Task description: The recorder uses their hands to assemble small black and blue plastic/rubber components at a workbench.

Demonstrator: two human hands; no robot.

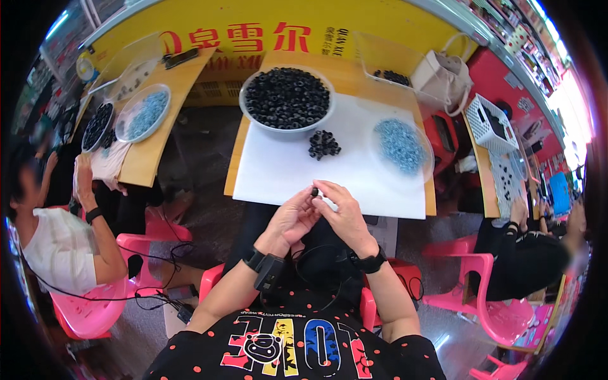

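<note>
Just over the near edge of the white sheet [272, 171], my left hand [293, 218] and my right hand [342, 209] meet at the fingertips. Pinched between them is a small black ring-like piece [315, 192]; its details are too small to make out. Beyond my hands lies a small heap of similar black pieces [324, 145]. A white bowl [288, 133] behind the heap is filled with many more of them. To the right, small pale-blue clear pieces [400, 147] are spread in a shallow clear dish [428, 166].
At the back right stand a clear bin [380, 54] with dark pieces and a beige handbag [440, 79]. People sit at tables on both sides, on pink chairs [136, 253]. The left table holds a dish of blue pieces [147, 114]; the right one a white basket [489, 126].
</note>
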